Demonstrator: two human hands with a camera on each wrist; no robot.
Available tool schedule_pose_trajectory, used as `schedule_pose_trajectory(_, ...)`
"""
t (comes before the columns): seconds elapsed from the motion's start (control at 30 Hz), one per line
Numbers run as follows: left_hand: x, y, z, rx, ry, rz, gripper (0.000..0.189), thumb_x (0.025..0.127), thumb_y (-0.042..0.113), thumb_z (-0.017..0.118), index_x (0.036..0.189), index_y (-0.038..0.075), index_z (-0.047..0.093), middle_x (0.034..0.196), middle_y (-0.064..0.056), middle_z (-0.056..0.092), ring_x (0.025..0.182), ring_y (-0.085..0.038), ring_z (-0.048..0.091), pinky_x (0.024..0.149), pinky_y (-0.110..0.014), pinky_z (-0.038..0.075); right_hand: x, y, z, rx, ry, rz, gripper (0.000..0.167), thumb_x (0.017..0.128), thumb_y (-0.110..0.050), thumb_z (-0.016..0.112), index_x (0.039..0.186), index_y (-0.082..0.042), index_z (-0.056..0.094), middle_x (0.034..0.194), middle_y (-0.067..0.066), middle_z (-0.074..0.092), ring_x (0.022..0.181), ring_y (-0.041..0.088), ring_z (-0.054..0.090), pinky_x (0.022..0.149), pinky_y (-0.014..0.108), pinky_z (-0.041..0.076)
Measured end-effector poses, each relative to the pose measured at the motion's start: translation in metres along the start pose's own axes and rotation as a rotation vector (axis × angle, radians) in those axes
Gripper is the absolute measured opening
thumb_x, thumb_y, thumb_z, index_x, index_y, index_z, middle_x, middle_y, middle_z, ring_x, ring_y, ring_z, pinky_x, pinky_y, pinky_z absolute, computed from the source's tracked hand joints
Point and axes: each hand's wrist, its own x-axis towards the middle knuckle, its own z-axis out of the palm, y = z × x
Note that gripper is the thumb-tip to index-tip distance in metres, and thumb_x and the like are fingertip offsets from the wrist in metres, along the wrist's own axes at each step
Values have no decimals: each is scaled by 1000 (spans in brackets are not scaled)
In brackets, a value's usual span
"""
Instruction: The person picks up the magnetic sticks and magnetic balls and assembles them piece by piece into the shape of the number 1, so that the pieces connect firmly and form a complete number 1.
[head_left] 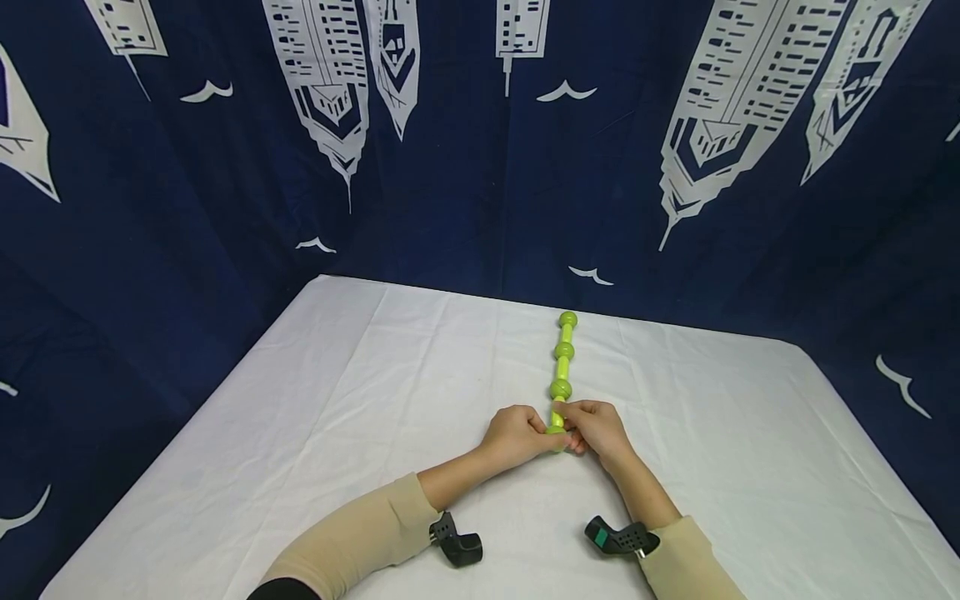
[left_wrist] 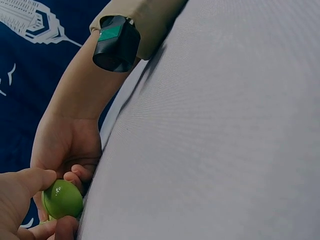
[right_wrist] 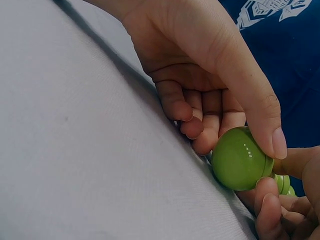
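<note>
A bright green stick of several round balls joined by short rods (head_left: 563, 368) lies in a line on the white cloth, pointing away from me. My left hand (head_left: 516, 435) pinches the nearest ball (right_wrist: 237, 162) between thumb and fingers. Close beside it, my right hand (head_left: 598, 429) holds the short rod just beyond that ball, its thumb laid along the rod. In the left wrist view the glossy end ball (left_wrist: 64, 199) shows between the left thumb and fingertips. Fingers partly hide the join between ball and rod.
White cloth (head_left: 390, 375) covers the table, with soft creases. Behind it hangs a dark blue curtain (head_left: 465, 200) printed with white buildings and birds. Black wrist cameras are strapped on both forearms, the left one (head_left: 459, 543) and the right one (head_left: 618, 537).
</note>
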Motion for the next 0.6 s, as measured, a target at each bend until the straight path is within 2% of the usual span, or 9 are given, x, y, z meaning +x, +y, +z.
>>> schedule_pose_trajectory(0.47, 1, -4, -2, 8, -8, 8, 34, 75, 35, 83, 71, 7, 65, 62, 7, 58, 55, -5, 50, 49, -20, 40, 0, -1, 3, -11, 16, -4, 27, 89, -22, 70, 82, 4, 65, 56, 1, 55, 41, 6, 49, 41, 19, 42)
schedule_pose_trajectory(0.6, 0, -4, -3, -7, -21, 8, 34, 76, 36, 83, 72, 6, 66, 62, 6, 59, 54, -5, 50, 49, -20, 41, 1, 0, -1, 9, 1, 0, 31, 91, -24, 68, 85, 7, 65, 58, 2, 57, 42, 6, 51, 41, 19, 44)
